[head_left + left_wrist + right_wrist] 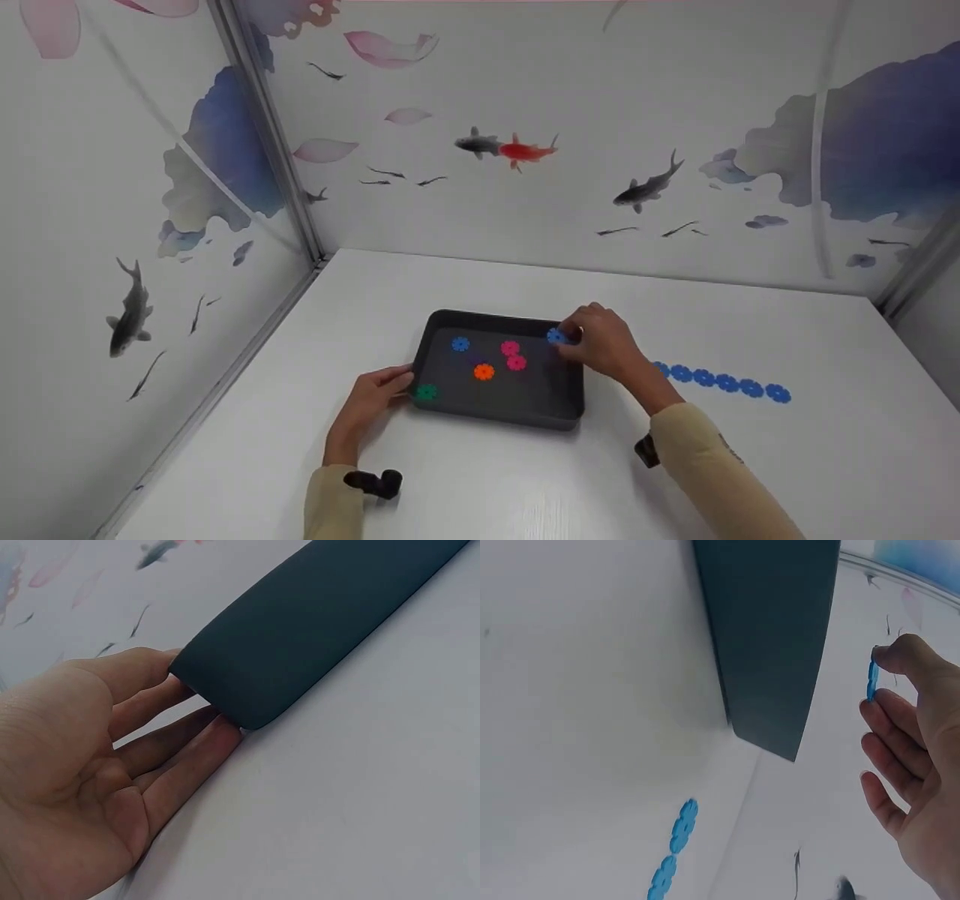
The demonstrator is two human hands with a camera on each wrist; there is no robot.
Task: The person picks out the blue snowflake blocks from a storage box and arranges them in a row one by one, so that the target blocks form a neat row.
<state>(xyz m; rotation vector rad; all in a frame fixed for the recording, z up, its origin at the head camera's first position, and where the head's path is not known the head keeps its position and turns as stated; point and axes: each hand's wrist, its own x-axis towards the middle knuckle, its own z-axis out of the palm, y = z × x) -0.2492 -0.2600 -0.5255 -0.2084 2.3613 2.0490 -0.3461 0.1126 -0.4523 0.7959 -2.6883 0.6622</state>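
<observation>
A dark grey tray point(495, 416) rests on the white table, with several flower-shaped plastic discs in it: blue point(460, 343), orange point(484, 372), green point(426, 391) and two pink ones point(510, 348). At the tray's left end, my left hand point(373, 397) grips the edge; in the left wrist view its thumb meets the rim and other fingers touch the lower corner. Over the tray's far right corner, my right hand point(604, 343) pinches a blue flower-shaped disc point(872, 676) between thumb and fingertip.
A row of blue flower-shaped discs point(727, 383) lies on the table point(480, 487) right of the tray, partly behind the right forearm. White panels point(570, 90) with painted fish and petals stand behind and at the left. Both wrists carry black cameras point(382, 484).
</observation>
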